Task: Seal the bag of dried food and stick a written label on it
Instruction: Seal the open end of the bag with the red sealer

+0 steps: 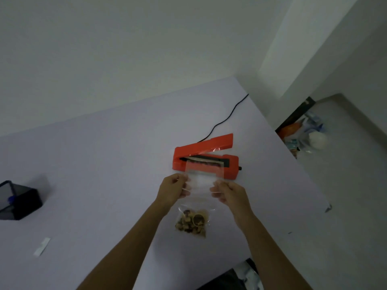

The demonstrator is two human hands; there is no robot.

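A clear plastic bag (pixel 200 185) with brown dried food (pixel 191 223) at its bottom lies on the pale table (pixel 104 164). My left hand (pixel 172 188) pinches the bag's left edge and my right hand (pixel 227 192) pinches its right edge, both near the open top. The bag's mouth lies across the sealing bar of an orange heat sealer (pixel 206 156), whose lid stands raised. A white label strip (pixel 42 246) rests on the table at the lower left.
A black mesh pen holder (pixel 19 200) with a blue pen stands at the left. The sealer's black cord (pixel 226 118) runs to the table's far corner. Bags and clutter (pixel 303 132) lie on the floor beyond the table's right edge.
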